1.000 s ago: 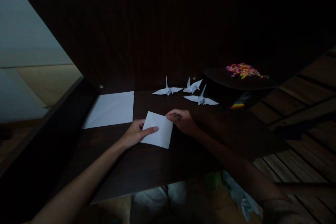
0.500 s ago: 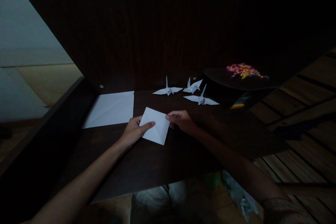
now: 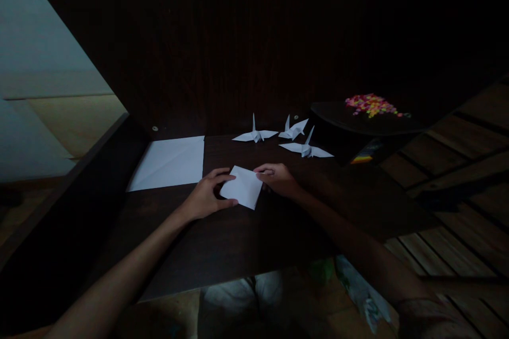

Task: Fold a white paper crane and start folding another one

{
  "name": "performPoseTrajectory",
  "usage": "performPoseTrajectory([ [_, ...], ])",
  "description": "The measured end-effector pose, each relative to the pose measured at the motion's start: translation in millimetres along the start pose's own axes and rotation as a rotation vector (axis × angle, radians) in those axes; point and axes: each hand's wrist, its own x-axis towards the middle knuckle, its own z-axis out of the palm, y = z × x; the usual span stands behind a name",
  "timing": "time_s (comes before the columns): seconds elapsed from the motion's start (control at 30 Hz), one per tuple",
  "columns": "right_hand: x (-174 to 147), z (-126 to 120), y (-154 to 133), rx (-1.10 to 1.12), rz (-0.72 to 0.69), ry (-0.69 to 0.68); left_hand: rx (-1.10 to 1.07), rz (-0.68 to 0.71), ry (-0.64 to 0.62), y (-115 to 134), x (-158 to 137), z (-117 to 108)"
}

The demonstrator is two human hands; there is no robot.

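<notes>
A small folded square of white paper (image 3: pixel 242 186), with creases across it, is between my hands over the dark tabletop. My left hand (image 3: pixel 209 192) reaches round its left corner, the index finger at the upper edge and the thumb at the lower edge. At the right corner, my right hand (image 3: pixel 276 177) pinches the paper between thumb and fingers. Behind stand three white paper cranes: one crane (image 3: pixel 255 136) on the left, a second crane (image 3: pixel 293 130) behind, and a third crane (image 3: pixel 306 150) nearer on the right.
A larger white sheet (image 3: pixel 169 163) with a diagonal crease lies at the back left. To the right, a dark raised shelf (image 3: pixel 334 116) bears a pile of small colourful pieces (image 3: pixel 374 105). A dark side board (image 3: pixel 79 169) borders the left, and slatted wood (image 3: pixel 469 233) shows at right.
The paper square has shifted slightly right and lies flatter. My left thumb has slid from its face to the lower edge, and the left fingers now show at the upper edge.
</notes>
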Motion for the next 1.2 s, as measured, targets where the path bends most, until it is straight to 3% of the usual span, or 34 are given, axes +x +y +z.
performPoseTrajectory([
  [0.1,-0.1,-1.9,2.8,-0.239,-0.109,0.007,0.253,0.133,-0.028,2.1,-2.3,-0.6],
  [0.2,-1.0,-3.3,1.9,-0.437,-0.252,0.012,0.337,0.257,-0.125,3.4,-3.1,0.7],
  [0.4,-3.7,-3.5,-3.4,-0.536,-0.27,-0.045,0.446,0.31,-0.186,6.2,-4.1,3.5],
  [0.5,-3.2,-2.4,-1.5,-0.602,-0.37,0.018,0.48,0.333,-0.18,7.1,-4.6,3.0],
  [0.63,-1.6,-1.7,1.8,-0.527,-0.536,0.076,0.525,0.388,-0.157,5.6,-3.2,2.9],
  [0.73,-3.2,-3.3,0.5,-0.34,-0.627,-0.059,0.545,0.417,-0.151,5.6,-1.6,3.7],
  [0.83,-7.1,-4.7,-0.7,-0.239,-0.635,-0.249,0.545,0.431,-0.121,6.7,-1.3,4.6],
  [0.9,-9.4,-4.0,0.6,-0.29,-0.609,-0.313,0.569,0.431,-0.094,7.0,-1.6,4.6],
  [1.07,-10.1,1.2,5.3,-0.537,-0.515,-0.274,0.603,0.401,-0.047,4.8,-1.7,3.3],
  [1.2,-9.0,1.3,5.4,-0.56,-0.508,-0.218,0.559,0.375,-0.026,3.1,-1.2,3.3],
])
